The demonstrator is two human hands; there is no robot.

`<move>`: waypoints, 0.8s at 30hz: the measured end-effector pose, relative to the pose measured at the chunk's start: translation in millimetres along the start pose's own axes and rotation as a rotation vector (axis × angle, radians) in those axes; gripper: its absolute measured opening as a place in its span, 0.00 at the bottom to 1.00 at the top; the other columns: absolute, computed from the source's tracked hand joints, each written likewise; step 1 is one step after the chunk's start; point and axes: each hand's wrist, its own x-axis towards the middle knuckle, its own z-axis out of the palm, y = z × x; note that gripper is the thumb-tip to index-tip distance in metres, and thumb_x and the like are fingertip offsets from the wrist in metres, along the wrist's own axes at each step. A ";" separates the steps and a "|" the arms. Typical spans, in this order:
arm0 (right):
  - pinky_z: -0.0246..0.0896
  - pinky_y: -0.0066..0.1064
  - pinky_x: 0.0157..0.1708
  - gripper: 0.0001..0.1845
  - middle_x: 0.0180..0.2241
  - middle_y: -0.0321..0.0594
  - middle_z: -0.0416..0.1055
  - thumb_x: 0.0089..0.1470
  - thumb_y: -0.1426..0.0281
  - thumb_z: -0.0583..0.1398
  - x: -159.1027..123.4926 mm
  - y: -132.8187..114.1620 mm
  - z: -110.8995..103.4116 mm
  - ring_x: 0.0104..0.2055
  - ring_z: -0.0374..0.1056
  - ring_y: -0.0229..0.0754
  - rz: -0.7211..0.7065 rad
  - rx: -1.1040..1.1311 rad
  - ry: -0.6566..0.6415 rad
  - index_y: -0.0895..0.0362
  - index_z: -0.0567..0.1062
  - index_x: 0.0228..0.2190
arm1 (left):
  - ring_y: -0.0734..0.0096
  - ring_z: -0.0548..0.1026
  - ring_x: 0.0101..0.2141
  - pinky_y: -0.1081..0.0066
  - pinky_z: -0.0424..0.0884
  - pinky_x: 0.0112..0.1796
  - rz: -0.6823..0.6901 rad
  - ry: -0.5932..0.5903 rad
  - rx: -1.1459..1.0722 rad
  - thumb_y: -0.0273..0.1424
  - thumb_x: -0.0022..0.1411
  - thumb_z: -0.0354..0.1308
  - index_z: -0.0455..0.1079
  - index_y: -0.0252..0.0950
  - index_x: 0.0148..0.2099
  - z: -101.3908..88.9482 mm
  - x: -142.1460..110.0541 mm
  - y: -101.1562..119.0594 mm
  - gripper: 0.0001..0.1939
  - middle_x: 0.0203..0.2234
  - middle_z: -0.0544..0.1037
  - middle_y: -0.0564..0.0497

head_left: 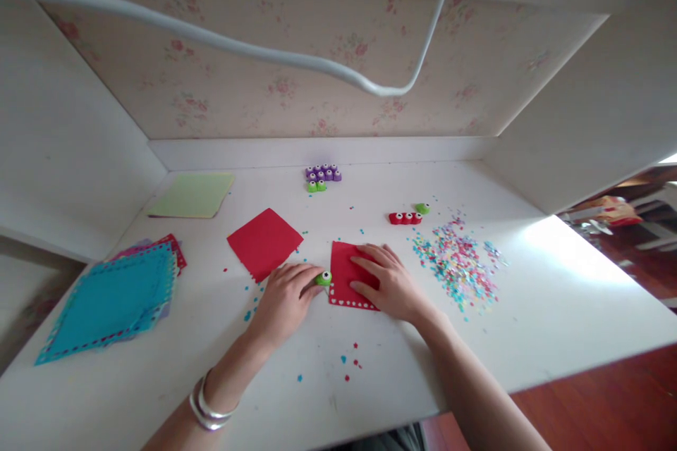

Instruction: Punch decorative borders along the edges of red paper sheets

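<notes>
My left hand (284, 297) is closed on a small green craft punch (324, 278), which sits at the left edge of a red paper sheet (343, 268). A row of punched holes runs along the sheet's near edge, and a few more show at its lower left. My right hand (388, 278) lies on the sheet with its fingers spread, pressing it to the table. A second red sheet (265, 243), turned like a diamond, lies just beyond my left hand. Blue punched bits (248, 315) are scattered beside that hand.
Stacked blue punched sheets (113, 299) and pale green paper (193, 196) lie at left. Purple punches (324, 173) stand at the back; red punches (405, 218) and a green one (422, 208) stand right. A confetti pile (460, 261) spreads at right. A white cable (254, 49) hangs overhead.
</notes>
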 end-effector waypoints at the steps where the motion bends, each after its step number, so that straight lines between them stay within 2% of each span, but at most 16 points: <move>1: 0.49 0.55 0.62 0.25 0.60 0.46 0.64 0.57 0.58 0.61 0.6 -0.4 1.4 0.63 0.56 0.56 0.009 0.001 0.008 0.49 0.72 0.55 | 0.59 0.76 0.45 0.56 0.72 0.47 0.000 0.001 0.000 0.32 0.65 0.59 0.72 0.41 0.52 0.2 0.0 -0.2 0.13 0.44 0.80 0.47; 4: 0.55 0.52 0.60 0.28 0.60 0.48 0.62 0.57 0.57 0.61 4.5 3.5 4.0 0.63 0.54 0.57 0.099 -0.009 0.083 0.51 0.70 0.57 | 0.59 0.75 0.45 0.55 0.71 0.47 -0.009 -0.003 -0.006 0.30 0.66 0.58 0.71 0.41 0.52 1.2 -0.4 -1.7 0.12 0.45 0.79 0.47; 8: 0.60 0.50 0.56 0.24 0.50 0.49 0.70 0.58 0.61 0.60 8.5 15.8 6.4 0.55 0.62 0.56 0.227 0.030 0.147 0.51 0.72 0.55 | 0.58 0.74 0.46 0.56 0.72 0.47 -0.017 -0.024 0.041 0.28 0.67 0.56 0.66 0.43 0.59 2.3 -1.4 -3.5 0.19 0.46 0.77 0.46; 11: 0.62 0.48 0.52 0.20 0.43 0.47 0.72 0.54 0.63 0.63 8.7 21.9 5.5 0.50 0.65 0.54 0.283 0.096 0.136 0.50 0.76 0.49 | 0.59 0.74 0.47 0.57 0.71 0.48 0.007 -0.034 0.068 0.27 0.67 0.54 0.67 0.44 0.59 2.1 -1.6 -3.8 0.19 0.47 0.76 0.46; 14: 0.66 0.41 0.45 0.10 0.37 0.43 0.72 0.56 0.67 0.60 8.1 21.6 -0.2 0.41 0.69 0.47 0.307 0.213 0.137 0.51 0.80 0.39 | 0.60 0.74 0.46 0.58 0.71 0.48 -0.008 -0.037 0.015 0.26 0.67 0.55 0.69 0.42 0.54 1.3 -0.8 -3.9 0.15 0.47 0.77 0.47; 15: 0.66 0.38 0.42 0.09 0.36 0.42 0.72 0.57 0.68 0.58 8.0 20.5 -2.9 0.38 0.69 0.44 0.304 0.259 0.155 0.52 0.80 0.36 | 0.60 0.75 0.46 0.58 0.71 0.47 -0.023 -0.036 -0.003 0.26 0.67 0.55 0.69 0.42 0.54 1.2 -0.3 -4.0 0.14 0.46 0.78 0.47; 19: 0.66 0.36 0.42 0.10 0.38 0.42 0.74 0.58 0.66 0.57 8.0 15.6 -13.0 0.40 0.71 0.44 0.282 0.420 0.269 0.53 0.78 0.32 | 0.59 0.77 0.42 0.59 0.73 0.44 -0.074 -0.038 -0.027 0.27 0.66 0.57 0.69 0.40 0.52 1.2 1.2 -4.5 0.13 0.43 0.80 0.47; 21: 0.67 0.36 0.39 0.10 0.37 0.42 0.76 0.58 0.63 0.58 7.7 14.2 -16.1 0.39 0.72 0.45 0.345 0.520 0.254 0.53 0.78 0.33 | 0.59 0.77 0.42 0.59 0.73 0.44 -0.076 -0.031 -0.021 0.28 0.66 0.57 0.69 0.40 0.52 1.4 1.4 -4.7 0.13 0.42 0.80 0.47; 24: 0.67 0.33 0.30 0.13 0.31 0.40 0.78 0.55 0.59 0.60 6.8 13.7 -18.9 0.31 0.72 0.44 0.488 0.680 0.147 0.54 0.80 0.33 | 0.60 0.78 0.43 0.60 0.74 0.44 -0.051 -0.009 -0.010 0.29 0.67 0.56 0.70 0.40 0.53 1.7 1.2 -4.8 0.13 0.43 0.80 0.46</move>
